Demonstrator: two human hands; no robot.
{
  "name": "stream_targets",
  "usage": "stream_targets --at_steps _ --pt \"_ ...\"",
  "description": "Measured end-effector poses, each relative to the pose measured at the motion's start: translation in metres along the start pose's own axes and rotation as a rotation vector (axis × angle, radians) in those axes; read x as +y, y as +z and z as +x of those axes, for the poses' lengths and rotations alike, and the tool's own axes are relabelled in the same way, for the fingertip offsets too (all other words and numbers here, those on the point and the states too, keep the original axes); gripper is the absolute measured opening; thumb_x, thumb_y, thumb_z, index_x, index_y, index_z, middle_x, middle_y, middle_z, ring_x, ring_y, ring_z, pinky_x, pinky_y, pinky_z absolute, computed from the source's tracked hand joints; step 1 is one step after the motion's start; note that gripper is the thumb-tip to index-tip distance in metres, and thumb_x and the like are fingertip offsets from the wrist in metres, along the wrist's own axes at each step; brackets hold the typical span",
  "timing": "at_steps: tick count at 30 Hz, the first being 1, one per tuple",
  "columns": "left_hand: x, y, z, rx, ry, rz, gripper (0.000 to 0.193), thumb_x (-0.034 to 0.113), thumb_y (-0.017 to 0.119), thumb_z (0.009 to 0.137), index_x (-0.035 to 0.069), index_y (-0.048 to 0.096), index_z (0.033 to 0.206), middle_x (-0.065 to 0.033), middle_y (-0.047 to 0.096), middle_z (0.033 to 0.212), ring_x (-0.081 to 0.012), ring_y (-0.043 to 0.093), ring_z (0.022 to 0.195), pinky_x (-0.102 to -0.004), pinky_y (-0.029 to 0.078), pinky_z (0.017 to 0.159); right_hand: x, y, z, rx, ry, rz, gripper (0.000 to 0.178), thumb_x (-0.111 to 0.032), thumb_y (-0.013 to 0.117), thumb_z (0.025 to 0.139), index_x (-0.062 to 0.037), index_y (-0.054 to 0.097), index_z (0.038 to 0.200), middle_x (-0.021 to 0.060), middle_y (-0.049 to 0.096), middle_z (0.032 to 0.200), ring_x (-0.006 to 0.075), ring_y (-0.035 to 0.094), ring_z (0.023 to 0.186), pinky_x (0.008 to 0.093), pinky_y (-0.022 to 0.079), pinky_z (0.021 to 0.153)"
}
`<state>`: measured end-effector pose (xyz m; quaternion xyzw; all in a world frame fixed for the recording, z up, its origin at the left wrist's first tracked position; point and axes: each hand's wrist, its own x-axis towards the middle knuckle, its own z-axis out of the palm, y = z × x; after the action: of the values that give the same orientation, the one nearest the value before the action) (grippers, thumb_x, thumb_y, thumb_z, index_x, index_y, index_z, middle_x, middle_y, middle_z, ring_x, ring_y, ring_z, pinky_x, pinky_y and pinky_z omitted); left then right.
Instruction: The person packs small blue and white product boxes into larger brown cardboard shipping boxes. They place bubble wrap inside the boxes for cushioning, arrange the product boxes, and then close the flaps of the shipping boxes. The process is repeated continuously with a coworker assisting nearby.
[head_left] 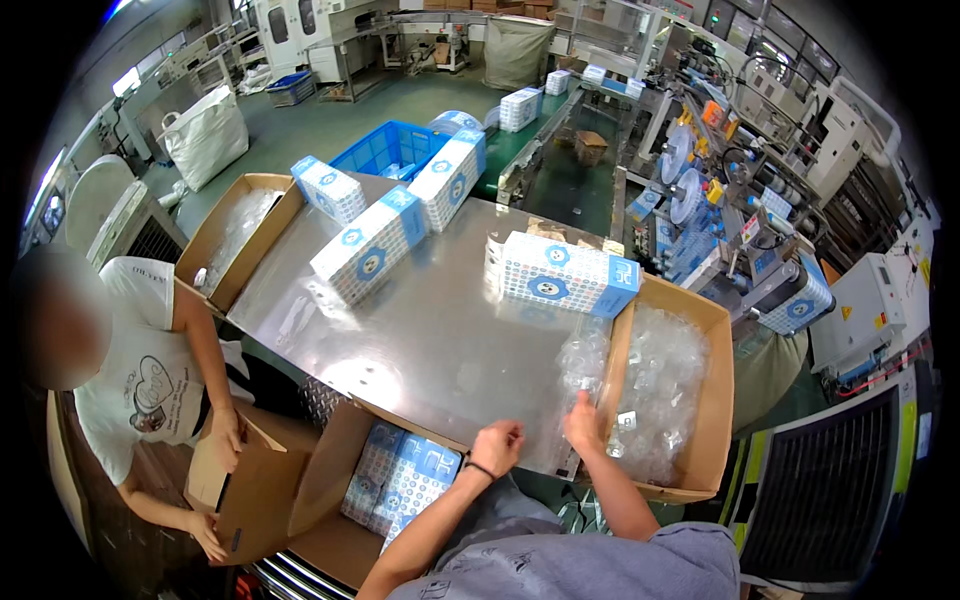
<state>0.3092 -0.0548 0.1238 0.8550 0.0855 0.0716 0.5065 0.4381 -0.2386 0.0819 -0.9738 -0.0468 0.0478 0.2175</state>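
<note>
Over the near edge of the metal table (450, 330), my left hand (497, 447) is closed with its fingers curled; what they hold, if anything, is hidden. My right hand (580, 425) is closed on a clear plastic bag (582, 362) at the table's right edge. Beside it stands a cardboard box (722, 390) full of clear plastic packaging (660, 370). A blue-and-white printed pack (570, 275) lies on the table beyond my right hand. Below my left forearm, an open carton (325, 505) holds several similar packs (400, 480).
A person (150, 360) at the left handles another cardboard carton (260, 490). Three packs (370, 245) stand on the table's far left, by a blue crate (385, 150). A box of clear plastic (240, 240) sits at the left edge. Machinery (700, 190) and a conveyor (540, 140) lie beyond.
</note>
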Motion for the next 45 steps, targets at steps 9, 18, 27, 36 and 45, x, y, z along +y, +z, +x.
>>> stream_targets --at_steps 9,18,27,36,45 --pt "0.005 0.096 0.073 -0.228 -0.502 -0.239 0.056 0.043 0.065 0.094 0.001 0.054 0.129 -0.0161 0.068 0.109 -0.0244 0.069 0.092 -0.0369 0.058 0.07 0.024 0.006 -0.001 -0.193 -0.015 0.434 0.022 -0.013 0.072 0.082 -0.0027 0.065 0.1 0.0194 0.07 0.092 0.0302 0.07 0.084 0.0388 0.055 0.074" --pt "0.013 -0.017 0.06 0.138 -0.585 -0.78 0.023 0.028 0.051 0.102 0.008 0.063 0.106 -0.0043 0.066 0.086 -0.0135 0.065 0.064 -0.0286 0.056 0.05 -0.095 -0.08 0.012 -0.394 -0.208 0.793 0.022 -0.018 0.067 0.093 -0.0047 0.067 0.11 0.0087 0.072 0.085 0.0149 0.063 0.062 0.0301 0.051 0.057" --pt "-0.014 -0.118 -0.021 0.548 -0.275 -0.746 0.022 0.028 0.052 0.103 0.007 0.06 0.105 -0.0019 0.063 0.084 -0.0094 0.062 0.069 -0.0274 0.056 0.054 0.062 0.037 0.146 0.256 -0.532 -0.156 0.024 -0.02 0.065 0.09 -0.0026 0.06 0.105 0.0145 0.063 0.079 0.0326 0.062 0.069 0.0412 0.052 0.067" --pt "-0.109 -0.151 -0.167 0.619 -0.683 0.157 0.022 0.022 0.059 0.091 0.001 0.062 0.096 -0.0251 0.066 0.101 -0.0453 0.062 0.098 -0.0501 0.051 0.088 -0.061 -0.013 0.147 -0.411 -0.157 0.499 0.031 -0.024 0.062 0.095 -0.0062 0.06 0.119 0.0107 0.065 0.086 0.0288 0.063 0.073 0.045 0.051 0.067" --pt "-0.138 -0.126 -0.156 0.366 -0.861 0.139 0.033 0.013 0.056 0.084 -0.006 0.056 0.112 -0.0329 0.062 0.115 -0.0436 0.063 0.108 -0.0491 0.051 0.091 -0.285 0.065 -0.072 -1.136 -1.123 0.169 0.017 -0.02 0.061 0.09 -0.0062 0.069 0.094 0.014 0.072 0.085 0.0339 0.069 0.083 0.0414 0.053 0.076"
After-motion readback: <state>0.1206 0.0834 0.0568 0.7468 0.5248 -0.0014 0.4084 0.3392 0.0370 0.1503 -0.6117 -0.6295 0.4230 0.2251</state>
